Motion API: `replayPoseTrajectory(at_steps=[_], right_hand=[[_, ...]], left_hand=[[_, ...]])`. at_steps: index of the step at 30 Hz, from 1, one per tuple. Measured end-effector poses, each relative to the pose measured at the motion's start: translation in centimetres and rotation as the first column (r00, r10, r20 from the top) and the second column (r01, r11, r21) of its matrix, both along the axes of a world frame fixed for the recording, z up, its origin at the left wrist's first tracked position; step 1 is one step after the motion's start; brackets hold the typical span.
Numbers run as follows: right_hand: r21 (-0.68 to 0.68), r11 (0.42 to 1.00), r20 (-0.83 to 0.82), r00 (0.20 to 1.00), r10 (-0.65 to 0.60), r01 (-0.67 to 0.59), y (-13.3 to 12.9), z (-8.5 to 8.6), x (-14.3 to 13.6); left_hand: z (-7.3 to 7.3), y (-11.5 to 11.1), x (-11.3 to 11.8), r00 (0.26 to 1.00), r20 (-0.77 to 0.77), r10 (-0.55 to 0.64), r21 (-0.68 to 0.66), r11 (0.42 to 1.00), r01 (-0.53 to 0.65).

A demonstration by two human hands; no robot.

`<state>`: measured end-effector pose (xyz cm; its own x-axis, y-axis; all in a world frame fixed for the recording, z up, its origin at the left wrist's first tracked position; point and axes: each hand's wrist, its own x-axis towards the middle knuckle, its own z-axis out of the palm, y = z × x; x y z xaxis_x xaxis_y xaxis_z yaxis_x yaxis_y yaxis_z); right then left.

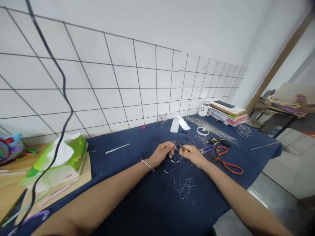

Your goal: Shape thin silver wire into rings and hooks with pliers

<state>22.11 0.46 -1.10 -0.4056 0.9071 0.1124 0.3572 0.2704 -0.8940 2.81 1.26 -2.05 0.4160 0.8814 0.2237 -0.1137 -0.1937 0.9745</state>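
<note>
My left hand [161, 154] is closed, its thumb and fingertips pinching a bent silvery wire [176, 161] just above the dark blue cloth. Loops of this wire hang below and between my hands. My right hand [194, 156] is wrapped round small pliers [178, 144] with a bit of yellow handle showing. Their dark jaws point up and left, close to my left fingertips; whether they grip the wire I cannot tell. A thin wire arc [169, 171] and a tangle of loose wire pieces [186, 189] lie on the cloth nearer to me.
Right of my hands lie purple-handled scissors [208, 149], orange-handled scissors [228, 164] and black pliers [218, 141]. Behind are straight wires [214, 129], a white mug [203, 109] and stacked books [228, 114]. Tissues [61, 155] sit left. A black cable [64, 82] hangs in front. Another person's arm shows far right.
</note>
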Motion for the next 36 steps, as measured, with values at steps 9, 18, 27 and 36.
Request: replayPoseTrajectory(at_steps=[9,18,27,36], right_hand=[[-0.009,0.998,-0.027,0.998,-0.055,0.055,0.1,-0.6,0.0],[-0.023,0.996,-0.064,0.994,-0.092,0.091,0.2,-0.9,0.1],[-0.160,0.983,-0.251,0.960,-0.127,0.088,0.9,-1.6,0.2],[-0.116,0.991,-0.040,0.998,0.056,-0.060,0.4,-0.4,0.7]], left_hand=[[-0.5,0.2,0.0,1.000,-0.008,-0.023,-0.059,0.998,0.023],[-0.7,0.5,0.0,1.000,-0.004,0.004,-0.063,0.998,-0.005],[-0.9,-0.1,0.1,0.990,0.122,0.074,-0.227,0.973,-0.045],[-1.7,0.4,0.3,0.942,0.096,0.322,-0.154,0.940,-0.306]])
